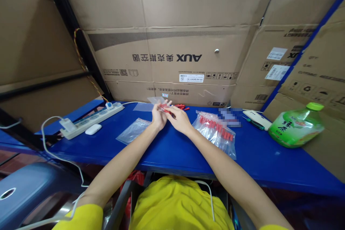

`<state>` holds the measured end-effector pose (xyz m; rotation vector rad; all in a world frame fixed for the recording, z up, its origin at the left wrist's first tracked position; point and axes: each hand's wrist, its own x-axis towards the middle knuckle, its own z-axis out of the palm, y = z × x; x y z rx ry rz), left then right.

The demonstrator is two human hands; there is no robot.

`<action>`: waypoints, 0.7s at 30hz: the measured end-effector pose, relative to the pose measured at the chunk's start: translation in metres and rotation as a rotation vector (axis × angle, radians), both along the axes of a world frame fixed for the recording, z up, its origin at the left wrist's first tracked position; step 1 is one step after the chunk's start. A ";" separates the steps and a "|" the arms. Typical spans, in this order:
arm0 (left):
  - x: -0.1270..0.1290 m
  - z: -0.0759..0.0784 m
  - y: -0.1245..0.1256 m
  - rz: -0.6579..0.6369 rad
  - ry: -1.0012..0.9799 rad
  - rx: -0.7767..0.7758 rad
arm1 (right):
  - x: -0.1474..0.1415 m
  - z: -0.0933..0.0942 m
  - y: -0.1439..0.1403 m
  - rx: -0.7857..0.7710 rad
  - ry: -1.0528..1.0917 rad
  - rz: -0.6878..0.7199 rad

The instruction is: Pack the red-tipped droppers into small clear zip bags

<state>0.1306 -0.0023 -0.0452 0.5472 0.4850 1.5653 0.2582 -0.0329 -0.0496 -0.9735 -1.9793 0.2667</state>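
Near the bench's back edge, your left hand and right hand pinch red pieces at a small clear bag. One filled bag lies right; loose pieces remain.

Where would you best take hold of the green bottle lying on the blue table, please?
Probably around the green bottle's broad body, coming from above: it lies on its side, cap towards the cardboard, so the body's upper curve is free for the fingers.

Small clear bag holding red pieces, upright.

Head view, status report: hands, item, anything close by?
Left hand and right hand together pinching small red pieces. Bag of red pieces just right. Empty clear bag left.
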 end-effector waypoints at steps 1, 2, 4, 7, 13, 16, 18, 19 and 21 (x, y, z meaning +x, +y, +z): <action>0.000 0.000 0.000 0.000 -0.004 0.008 | -0.001 -0.001 0.001 -0.006 0.023 0.023; 0.000 0.001 -0.001 -0.002 -0.011 0.014 | -0.001 -0.002 0.002 -0.016 0.051 0.043; 0.002 0.001 -0.002 -0.028 -0.014 0.012 | -0.002 -0.003 0.003 -0.053 0.125 0.068; 0.006 -0.001 -0.003 -0.073 -0.002 -0.012 | -0.003 -0.005 0.004 -0.115 0.276 0.069; 0.008 -0.003 -0.004 -0.120 -0.016 -0.010 | -0.003 -0.004 0.002 -0.110 0.344 -0.048; 0.007 -0.001 -0.005 -0.141 -0.032 -0.001 | -0.003 -0.002 -0.001 -0.102 0.262 -0.103; 0.008 0.000 -0.007 -0.152 -0.016 -0.007 | -0.003 0.000 -0.004 -0.086 0.156 -0.162; 0.009 0.001 -0.008 -0.160 -0.002 -0.011 | -0.003 0.000 -0.005 -0.074 0.100 -0.195; 0.011 0.002 -0.009 -0.183 0.022 -0.018 | -0.002 0.001 -0.006 -0.039 0.022 -0.247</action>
